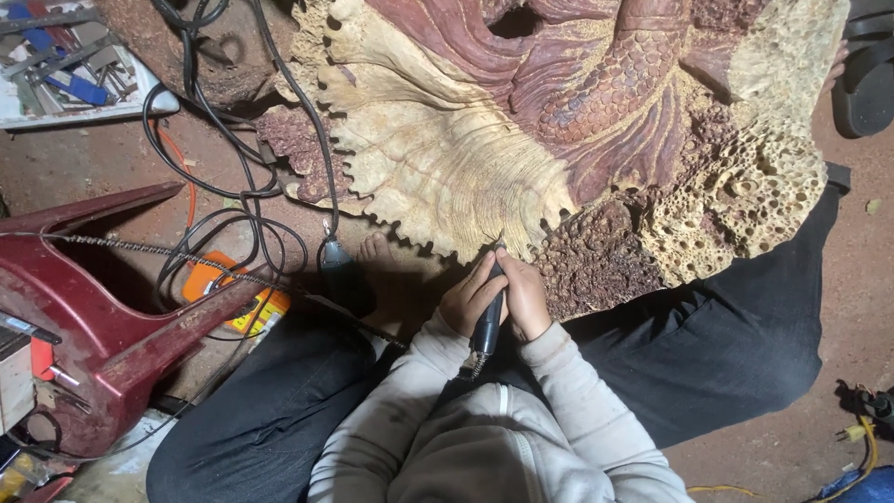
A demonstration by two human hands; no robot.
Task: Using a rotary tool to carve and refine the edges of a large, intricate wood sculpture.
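Observation:
A big wood carving [521,112] in cream and red-brown, with fin-like ribs, scales and pitted coral texture, lies on the ground before me. Both hands grip one black rotary carving handpiece [488,321]. My left hand [470,296] wraps it from the left, my right hand [523,296] from the right. Its tip touches the jagged lower edge of the cream ribbed part. A flexible shaft runs from the tool's rear toward my chest. I sit with legs in dark trousers spread either side, and a bare foot [374,250] shows to the left.
Black cables [233,158] tangle at the left over the dirt floor. A dark red overturned plastic stool [112,335] lies at far left, with an orange box [244,307] beside it. A tray of tools [65,65] sits top left. A sandal [866,84] rests top right.

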